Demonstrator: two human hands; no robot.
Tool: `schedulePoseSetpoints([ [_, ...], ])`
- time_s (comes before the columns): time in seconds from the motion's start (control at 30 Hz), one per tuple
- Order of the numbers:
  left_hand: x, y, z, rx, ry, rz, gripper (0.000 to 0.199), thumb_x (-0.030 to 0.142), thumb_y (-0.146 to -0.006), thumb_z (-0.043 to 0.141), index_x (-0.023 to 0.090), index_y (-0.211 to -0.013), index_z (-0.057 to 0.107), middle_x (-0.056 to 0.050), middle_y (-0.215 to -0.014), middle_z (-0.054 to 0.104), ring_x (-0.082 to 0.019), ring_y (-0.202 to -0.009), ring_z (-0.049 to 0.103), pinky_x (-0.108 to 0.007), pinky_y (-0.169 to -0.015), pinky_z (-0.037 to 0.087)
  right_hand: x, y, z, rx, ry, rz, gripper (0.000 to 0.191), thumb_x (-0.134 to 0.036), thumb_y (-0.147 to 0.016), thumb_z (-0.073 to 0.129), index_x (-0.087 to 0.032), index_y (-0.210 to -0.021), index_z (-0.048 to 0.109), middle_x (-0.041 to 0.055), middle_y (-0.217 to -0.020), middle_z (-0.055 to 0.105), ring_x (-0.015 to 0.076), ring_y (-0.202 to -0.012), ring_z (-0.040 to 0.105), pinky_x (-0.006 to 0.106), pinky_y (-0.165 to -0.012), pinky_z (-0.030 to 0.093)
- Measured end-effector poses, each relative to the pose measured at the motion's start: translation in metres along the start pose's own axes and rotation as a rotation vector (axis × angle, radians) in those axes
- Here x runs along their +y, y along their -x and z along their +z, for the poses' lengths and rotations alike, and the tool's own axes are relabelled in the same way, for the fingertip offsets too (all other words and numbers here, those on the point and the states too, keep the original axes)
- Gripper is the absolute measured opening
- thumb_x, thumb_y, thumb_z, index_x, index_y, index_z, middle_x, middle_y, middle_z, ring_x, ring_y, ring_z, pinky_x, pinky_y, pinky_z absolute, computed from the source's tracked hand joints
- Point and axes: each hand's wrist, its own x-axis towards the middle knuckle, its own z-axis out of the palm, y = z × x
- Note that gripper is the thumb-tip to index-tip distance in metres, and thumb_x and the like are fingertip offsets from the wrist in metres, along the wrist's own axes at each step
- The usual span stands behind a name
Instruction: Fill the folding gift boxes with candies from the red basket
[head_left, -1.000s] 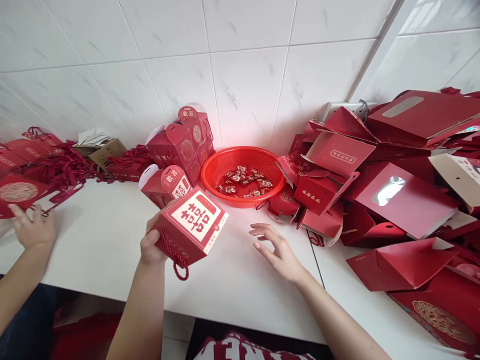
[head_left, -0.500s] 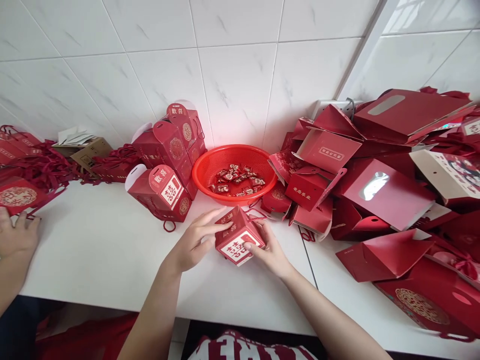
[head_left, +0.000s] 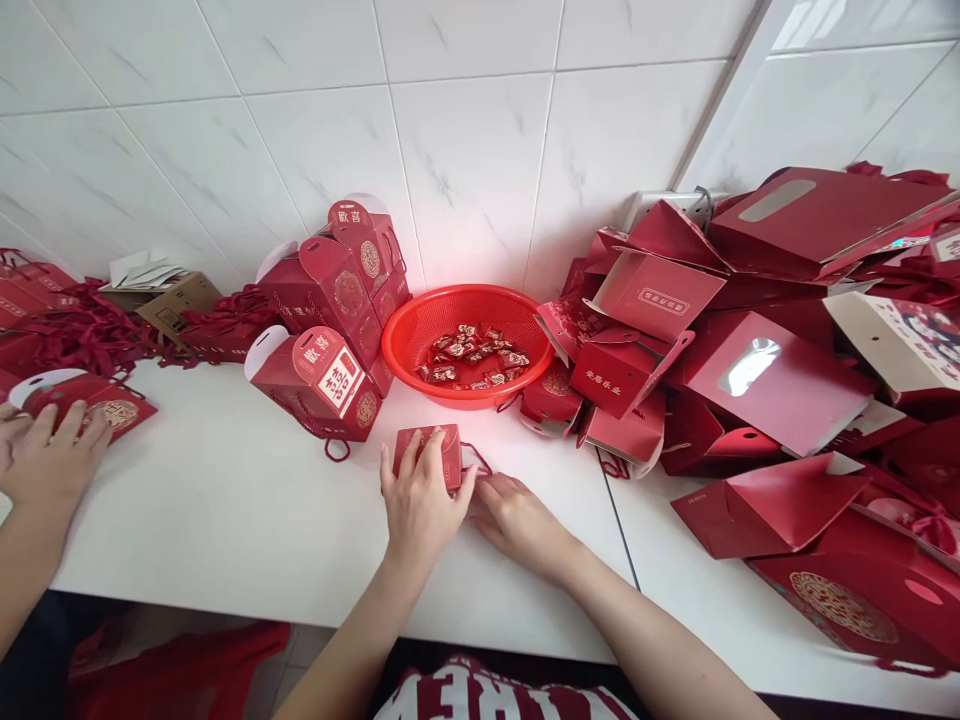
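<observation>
A small red box [head_left: 452, 458] rests on the white table in front of the red basket [head_left: 397, 372]. My left hand [head_left: 424, 492] lies over its top and near side, with the fingers spread on the card. At the box's right side, my right hand [head_left: 517, 518] has its fingers bent together by a dark red cord [head_left: 478, 458]; the fingertips are partly hidden, so what they pinch is hard to make out. Wrapped candies [head_left: 480, 350] lie in the basket. Closed red boxes [head_left: 322, 385] with cord handles stand to the left of it.
Red cartons [head_left: 772, 370] are heaped on the right side of the table [head_left: 247, 520]. At the far left, another person's hands [head_left: 56, 450] touch a red box [head_left: 112, 405]. Behind them sit red ribbons [head_left: 97, 325] and a brown carton [head_left: 180, 305]. A tiled wall stands behind.
The box has turned and shifted left, its white label now out of sight. My left hand has moved right onto its top; my right hand has left its side for the cord.
</observation>
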Motion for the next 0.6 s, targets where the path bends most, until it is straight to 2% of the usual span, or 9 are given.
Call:
schedulePoseSetpoints([
  [0.13, -0.008, 0.006, 0.003, -0.040, -0.038, 0.086, 0.048, 0.021, -0.095, 0.048, 0.018, -0.143, 0.050, -0.011, -0.141, 0.058, -0.031, -0.134, 0.051, -0.059, -0.122, 0.007, 0.001, 0.000, -0.007, -0.039, 0.026, -0.049, 0.020, -0.016, -0.089, 0.064, -0.018, -0.109, 0.061, 0.0094, -0.112, 0.066, 0.0267, -0.109, 0.061, 0.042, -0.096, 0.052],
  [0.2, -0.015, 0.007, 0.001, -0.073, -0.036, 0.135, 0.049, 0.021, -0.097, 0.045, 0.020, -0.146, 0.047, -0.010, -0.143, 0.057, -0.030, -0.135, 0.050, -0.061, -0.122, 0.001, 0.000, 0.000, -0.009, -0.048, 0.036, -0.059, 0.019, -0.015, -0.090, 0.064, -0.018, -0.108, 0.062, 0.0089, -0.111, 0.067, 0.0261, -0.110, 0.061, 0.042, -0.097, 0.051],
  [0.27, -0.022, 0.008, -0.004, -0.103, -0.048, 0.137, 0.048, 0.028, -0.098, 0.047, 0.023, -0.145, 0.048, -0.011, -0.146, 0.053, -0.032, -0.135, 0.049, -0.067, -0.119, 0.000, -0.001, 0.000, -0.009, -0.049, 0.040, -0.060, 0.019, -0.015, -0.090, 0.063, -0.018, -0.109, 0.062, 0.0089, -0.112, 0.067, 0.0256, -0.112, 0.061, 0.041, -0.098, 0.051],
  [0.37, -0.030, 0.009, -0.013, -0.120, -0.102, 0.020, 0.051, 0.044, -0.093, 0.057, 0.030, -0.142, 0.054, -0.013, -0.155, 0.041, -0.043, -0.140, 0.038, -0.077, -0.111, 0.015, -0.002, 0.000, -0.010, -0.052, 0.041, -0.060, 0.022, -0.017, -0.091, 0.063, -0.018, -0.113, 0.062, 0.0099, -0.117, 0.066, 0.0255, -0.116, 0.059, 0.041, -0.099, 0.050],
  [0.4, -0.033, 0.009, -0.015, -0.120, -0.105, -0.021, 0.053, 0.047, -0.091, 0.061, 0.031, -0.141, 0.055, -0.013, -0.157, 0.038, -0.046, -0.141, 0.035, -0.075, -0.108, 0.024, -0.001, 0.001, -0.010, -0.054, 0.039, -0.060, 0.023, -0.017, -0.092, 0.062, -0.018, -0.115, 0.062, 0.0101, -0.119, 0.065, 0.0256, -0.117, 0.059, 0.041, -0.100, 0.050],
  [0.47, -0.038, 0.010, -0.019, -0.122, -0.076, -0.055, 0.052, 0.045, -0.089, 0.063, 0.031, -0.139, 0.057, -0.013, -0.156, 0.038, -0.044, -0.140, 0.036, -0.065, -0.105, 0.040, -0.001, 0.002, -0.010, -0.059, 0.034, -0.059, 0.025, -0.017, -0.092, 0.062, -0.019, -0.118, 0.062, 0.0099, -0.121, 0.065, 0.0254, -0.119, 0.058, 0.042, -0.101, 0.049],
  [0.53, -0.044, 0.009, -0.021, -0.138, -0.040, -0.037, 0.051, 0.042, -0.089, 0.064, 0.031, -0.138, 0.059, -0.011, -0.154, 0.040, -0.040, -0.134, 0.043, -0.056, -0.104, 0.046, 0.000, 0.003, -0.010, -0.060, 0.027, -0.057, 0.028, -0.017, -0.092, 0.063, -0.020, -0.120, 0.061, 0.0096, -0.122, 0.065, 0.0254, -0.120, 0.058, 0.042, -0.102, 0.048],
  [0.6, -0.051, 0.008, -0.022, -0.157, -0.025, -0.012, 0.053, 0.042, -0.088, 0.065, 0.029, -0.139, 0.058, -0.011, -0.154, 0.040, -0.038, -0.129, 0.046, -0.054, -0.105, 0.045, 0.001, 0.003, -0.009, -0.060, 0.024, -0.056, 0.029, -0.017, -0.092, 0.063, -0.020, -0.121, 0.061, 0.0097, -0.124, 0.065, 0.0258, -0.120, 0.058, 0.042, -0.102, 0.048],
])
